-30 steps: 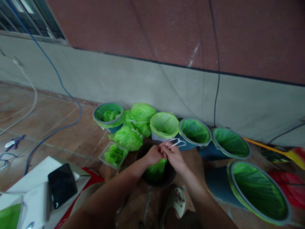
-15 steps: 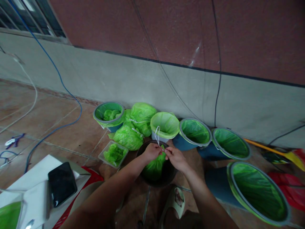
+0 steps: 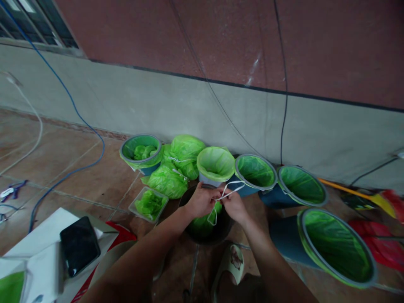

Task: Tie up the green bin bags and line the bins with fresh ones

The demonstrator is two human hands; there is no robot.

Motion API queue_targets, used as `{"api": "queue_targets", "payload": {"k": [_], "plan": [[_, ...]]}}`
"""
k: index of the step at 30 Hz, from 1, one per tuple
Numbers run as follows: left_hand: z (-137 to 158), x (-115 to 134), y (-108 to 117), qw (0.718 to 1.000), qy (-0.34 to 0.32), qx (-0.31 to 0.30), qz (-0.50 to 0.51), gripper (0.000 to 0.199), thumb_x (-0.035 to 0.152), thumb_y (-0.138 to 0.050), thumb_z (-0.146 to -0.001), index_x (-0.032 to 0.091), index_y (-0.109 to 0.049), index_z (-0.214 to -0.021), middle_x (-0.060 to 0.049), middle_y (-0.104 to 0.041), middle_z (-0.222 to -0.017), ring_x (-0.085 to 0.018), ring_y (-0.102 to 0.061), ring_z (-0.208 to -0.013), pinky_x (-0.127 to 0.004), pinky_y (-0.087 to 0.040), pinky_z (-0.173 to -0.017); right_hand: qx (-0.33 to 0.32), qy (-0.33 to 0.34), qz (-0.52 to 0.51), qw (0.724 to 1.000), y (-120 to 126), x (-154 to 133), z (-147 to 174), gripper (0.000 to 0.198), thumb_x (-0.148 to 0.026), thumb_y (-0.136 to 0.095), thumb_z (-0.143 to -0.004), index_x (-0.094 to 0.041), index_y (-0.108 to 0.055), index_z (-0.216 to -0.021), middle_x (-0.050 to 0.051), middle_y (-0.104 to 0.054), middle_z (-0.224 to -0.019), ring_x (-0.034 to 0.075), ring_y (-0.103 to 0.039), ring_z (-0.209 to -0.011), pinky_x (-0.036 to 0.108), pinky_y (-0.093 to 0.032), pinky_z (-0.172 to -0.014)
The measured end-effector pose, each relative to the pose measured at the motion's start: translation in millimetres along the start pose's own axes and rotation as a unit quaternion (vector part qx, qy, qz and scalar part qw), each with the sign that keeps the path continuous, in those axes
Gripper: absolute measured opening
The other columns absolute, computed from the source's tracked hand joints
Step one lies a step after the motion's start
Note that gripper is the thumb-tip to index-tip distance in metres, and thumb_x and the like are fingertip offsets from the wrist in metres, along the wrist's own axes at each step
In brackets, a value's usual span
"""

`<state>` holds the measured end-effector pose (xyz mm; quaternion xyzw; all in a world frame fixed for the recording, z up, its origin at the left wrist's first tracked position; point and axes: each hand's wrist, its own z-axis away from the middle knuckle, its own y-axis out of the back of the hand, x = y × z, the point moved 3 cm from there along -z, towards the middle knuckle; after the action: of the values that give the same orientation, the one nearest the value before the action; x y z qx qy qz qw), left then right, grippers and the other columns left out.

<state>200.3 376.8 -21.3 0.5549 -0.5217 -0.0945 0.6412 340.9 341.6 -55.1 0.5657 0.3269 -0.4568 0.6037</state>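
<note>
My left hand (image 3: 202, 201) and my right hand (image 3: 232, 204) meet above a dark bucket (image 3: 225, 233). Both are closed on the white drawstring (image 3: 234, 183) of a green garbage bag (image 3: 202, 226), which sits gathered in the bucket. One loop of the cord sticks out over my right hand; another hangs below the fingers, against the bag. Exactly how the cord runs between my fingertips is hidden.
Tied green bags (image 3: 168, 181) lie left of a white lined bin (image 3: 215, 164). Blue lined bins (image 3: 255, 171) stand along the wall and at right. A clear tub (image 3: 149, 204) holds green bags. A phone (image 3: 79, 245) rests on a white box (image 3: 58, 227).
The upright cord loop has swung down to the right over my right hand, and a second loop now hangs below. My hands have drawn closer together.
</note>
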Motion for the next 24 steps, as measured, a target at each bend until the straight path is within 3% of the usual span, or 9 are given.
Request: {"api": "queue_targets", "payload": {"k": [4,10,16,19,22,24], "plan": [[2,3,7,0.997,-0.051,0.028,-0.046,0.027,0.014,-0.051,-0.086,0.025,-0.067,-0.105,-0.001,-0.073,-0.094,-0.017,-0.066,-0.09,-0.049,-0.014,-0.116,-0.044,-0.076,-0.13,0.988,-10,2,6,0.015,-0.034,-0.06,-0.073,-0.02,-0.061,-0.071,0.001,-0.06,-0.063,0.014,-0.054,-0.055,0.026,-0.04,-0.052],[6,-3,11,0.991,-0.046,0.112,-0.049,0.02,0.019,-0.051,-0.091,0.023,-0.07,-0.096,-0.002,-0.073,-0.1,-0.017,-0.064,-0.096,-0.043,-0.031,-0.108,-0.1,-0.092,-0.219,0.966,-4,-11,14,0.04,-0.051,-0.077,-0.062,-0.016,-0.065,-0.077,-0.001,-0.057,-0.061,0.011,-0.051,-0.055,0.024,-0.037,-0.051],[2,-5,6,0.994,0.003,0.109,0.002,0.016,0.017,-0.056,-0.088,0.022,-0.072,-0.089,-0.002,-0.074,-0.089,-0.016,-0.065,-0.087,-0.036,-0.04,-0.097,-0.045,-0.077,-0.239,0.967,-2,-1,12,0.044,-0.051,-0.08,-0.06,-0.016,-0.067,-0.084,0.001,-0.062,-0.072,0.011,-0.051,-0.058,0.023,-0.033,-0.05],[2,-8,-1,0.995,0.048,0.087,0.015,0.017,0.015,-0.057,-0.086,0.021,-0.073,-0.085,-0.002,-0.075,-0.088,-0.017,-0.066,-0.086,-0.033,-0.042,-0.092,-0.025,-0.034,-0.177,0.983,-3,2,7,0.032,-0.046,-0.074,-0.068,-0.018,-0.065,-0.08,0.003,-0.063,-0.074,0.014,-0.055,-0.062,0.025,-0.038,-0.055],[4,-14,-9,0.991,0.116,0.068,0.018,0.018,0.017,-0.056,-0.085,0.021,-0.074,-0.083,-0.003,-0.075,-0.086,-0.018,-0.066,-0.083,-0.031,-0.045,-0.086,0.003,0.026,0.027,0.999,0,2,4,0.014,-0.031,-0.063,-0.078,-0.018,-0.064,-0.073,0.006,-0.065,-0.077,0.019,-0.06,-0.075,0.03,-0.044,-0.07],[5,-18,-11,0.983,0.169,0.063,0.017,0.02,0.018,-0.055,-0.084,0.021,-0.075,-0.085,-0.003,-0.075,-0.087,-0.018,-0.066,-0.082,-0.028,-0.046,-0.081,0.011,0.036,0.182,0.983,3,4,4,0.012,-0.022,-0.056,-0.08,-0.018,-0.065,-0.074,0.009,-0.067,-0.082,0.021,-0.062,-0.083,0.031,-0.043,-0.076]]}}
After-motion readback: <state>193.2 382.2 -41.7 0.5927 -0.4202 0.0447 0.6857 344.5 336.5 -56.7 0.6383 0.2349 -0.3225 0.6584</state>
